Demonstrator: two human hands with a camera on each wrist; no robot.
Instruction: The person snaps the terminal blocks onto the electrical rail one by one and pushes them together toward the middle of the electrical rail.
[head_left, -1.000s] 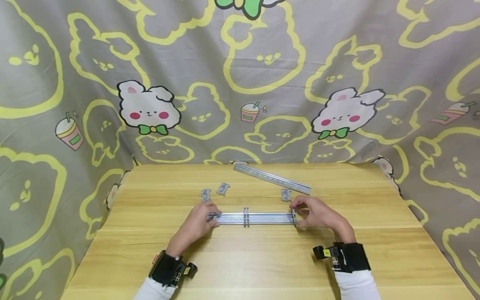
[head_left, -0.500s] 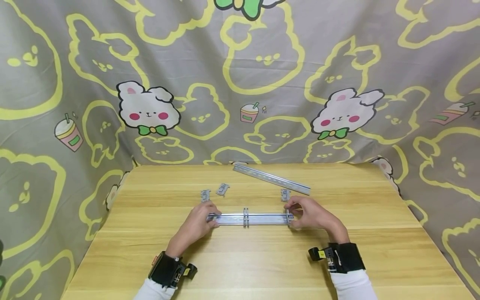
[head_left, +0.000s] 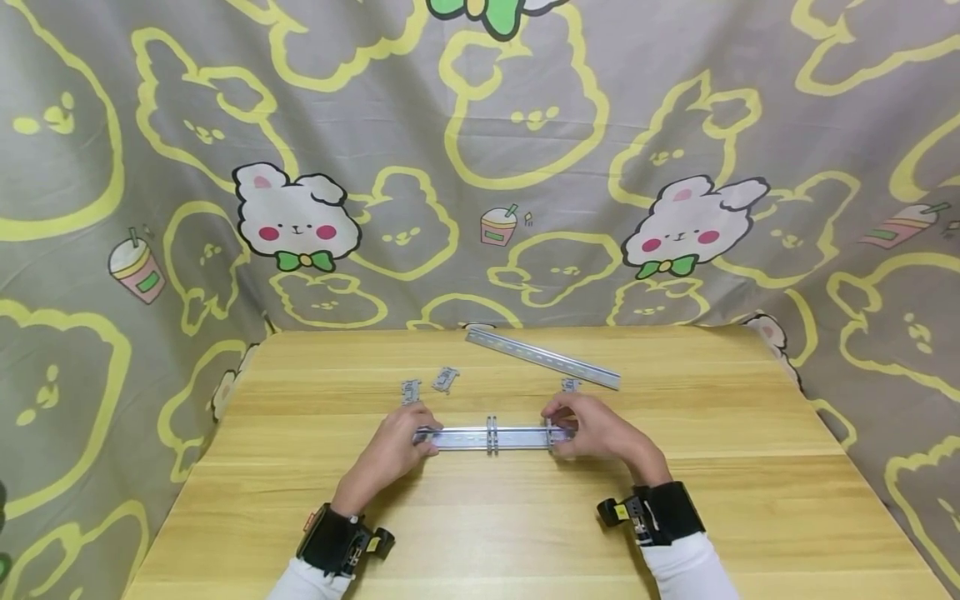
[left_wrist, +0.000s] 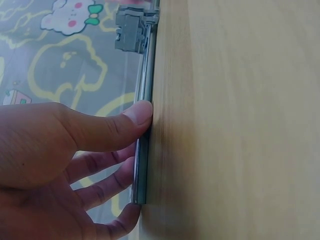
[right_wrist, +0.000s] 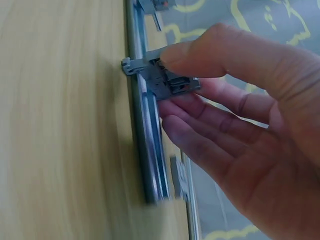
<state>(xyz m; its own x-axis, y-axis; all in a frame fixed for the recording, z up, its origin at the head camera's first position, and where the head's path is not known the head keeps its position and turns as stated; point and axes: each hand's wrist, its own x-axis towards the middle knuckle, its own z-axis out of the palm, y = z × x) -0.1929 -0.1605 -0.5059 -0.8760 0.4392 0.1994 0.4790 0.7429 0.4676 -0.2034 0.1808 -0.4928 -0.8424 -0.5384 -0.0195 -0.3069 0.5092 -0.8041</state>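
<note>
A metal DIN rail (head_left: 519,437) lies crosswise on the table. My left hand (head_left: 395,440) grips its left end; in the left wrist view the thumb lies on one side of the rail (left_wrist: 142,170), fingers on the other. Two thin grey terminal blocks (head_left: 492,435) stand side by side near the rail's middle. To their right, my right hand (head_left: 600,427) pinches another grey terminal block (right_wrist: 172,82) between thumb and fingers. This block sits across the rail, upright, a short gap from the middle pair. Its lower edge is partly hidden by the fingers.
A second DIN rail (head_left: 543,358) lies slantwise at the back. Behind my left hand are two loose terminal blocks, one upright (head_left: 411,390) and one tilted (head_left: 446,380). Another loose block (head_left: 572,385) lies behind my right hand, partly covered. A patterned curtain (head_left: 480,167) hangs behind the table.
My right hand has moved left along the rail with the terminal block, from the rail's right end toward the middle pair. The left hand and the rail have stayed in place.
</note>
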